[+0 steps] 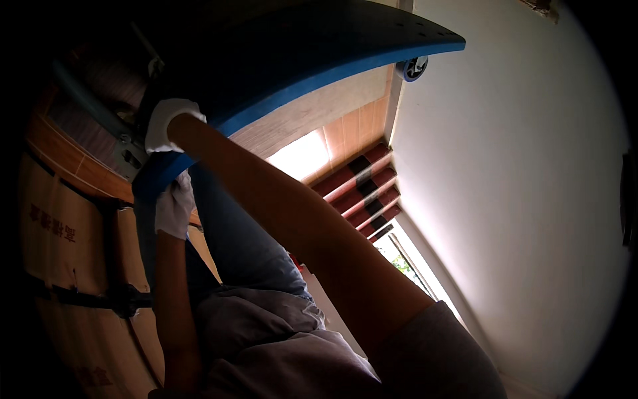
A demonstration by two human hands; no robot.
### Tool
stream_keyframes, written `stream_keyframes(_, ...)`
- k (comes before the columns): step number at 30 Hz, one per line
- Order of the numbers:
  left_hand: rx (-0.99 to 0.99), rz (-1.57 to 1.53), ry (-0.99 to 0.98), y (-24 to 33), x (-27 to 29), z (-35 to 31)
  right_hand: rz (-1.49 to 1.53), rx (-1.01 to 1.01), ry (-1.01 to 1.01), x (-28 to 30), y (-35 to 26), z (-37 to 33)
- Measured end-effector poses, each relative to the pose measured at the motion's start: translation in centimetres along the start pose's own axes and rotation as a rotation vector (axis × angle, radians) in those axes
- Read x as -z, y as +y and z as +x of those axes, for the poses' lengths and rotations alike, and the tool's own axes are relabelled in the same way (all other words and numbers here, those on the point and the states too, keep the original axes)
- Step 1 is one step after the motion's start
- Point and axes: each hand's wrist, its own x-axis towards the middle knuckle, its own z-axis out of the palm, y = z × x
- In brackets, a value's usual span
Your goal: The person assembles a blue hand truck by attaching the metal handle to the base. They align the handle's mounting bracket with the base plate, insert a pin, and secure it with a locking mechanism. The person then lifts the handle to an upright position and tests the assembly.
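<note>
So the main thing here is a big dark board [299, 53] with a bright blue rim, slanting from the near left to the far right, a few small holes by its far right corner. The right hand [174, 123], in a white glove, is on its near left end. The left hand [176, 207], also gloved, is just below that, up against the underside of the rim. Can't tell how tight either grip is, since the fingers are lost in shadow or behind the board.

How far along? With both hands at the board, I'd call it mid-handling, but what's done or left doesn't show.

Just left of the hands there's a metal bracket [129, 153], and a small wheel [412, 69] sits under the far right end. Further out, cardboard boxes [63, 226] sit on the near left, with a pale wall [512, 173] on the right.
</note>
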Motion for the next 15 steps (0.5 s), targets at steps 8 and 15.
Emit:
stream_keyframes(8, 0.046, -0.029, 0.153, -2.3, 1.3, 0.0, -0.224, 0.054, 0.052, -0.7, -1.8, -3.6)
stream_keyframes(15, -0.174, 0.277, 0.12, 1.0, -3.4, -0.8, -0.231, 0.073, 0.061, -1.7, 1.1, 1.9)
